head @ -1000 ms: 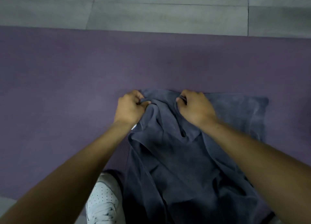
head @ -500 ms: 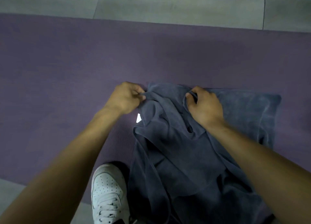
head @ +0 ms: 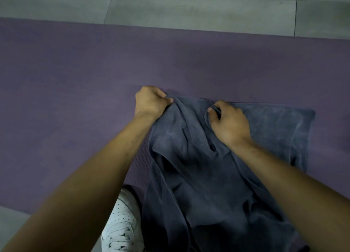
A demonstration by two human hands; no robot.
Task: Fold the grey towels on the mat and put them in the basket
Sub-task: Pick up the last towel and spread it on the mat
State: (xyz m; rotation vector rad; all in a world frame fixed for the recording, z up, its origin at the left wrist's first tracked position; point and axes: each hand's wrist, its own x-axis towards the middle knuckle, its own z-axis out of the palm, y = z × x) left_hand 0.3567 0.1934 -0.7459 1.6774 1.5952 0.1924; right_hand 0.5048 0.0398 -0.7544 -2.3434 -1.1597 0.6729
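Towel: a grey towel (head: 198, 157) lies rumpled on the mat, its far edge lifted and bunched between the two hands; the rest hangs in loose folds towards the near edge of the view.
Flat part: to the right, grey cloth (head: 280, 123) lies flat on the mat; it may be a second towel under the first or part of the same one, the view does not settle it.
Left hand: the left hand (head: 149, 102) is curled into a fist round the towel's far left corner, thumb pressed against the cloth.
Right hand: the right hand (head: 230, 122) pinches a fold of the far edge, thumb and forefinger closed on it, other fingers curled under.
Gap: the hands are near each other, with a sagging ridge of towel between them.
Mat: the purple mat (head: 75, 90) runs across the whole view.
Floor: grey tiles (head: 189, 5) lie beyond the mat's far edge.
Shoe: a white shoe (head: 123, 225) stands at the mat's near edge, just left of the towel.
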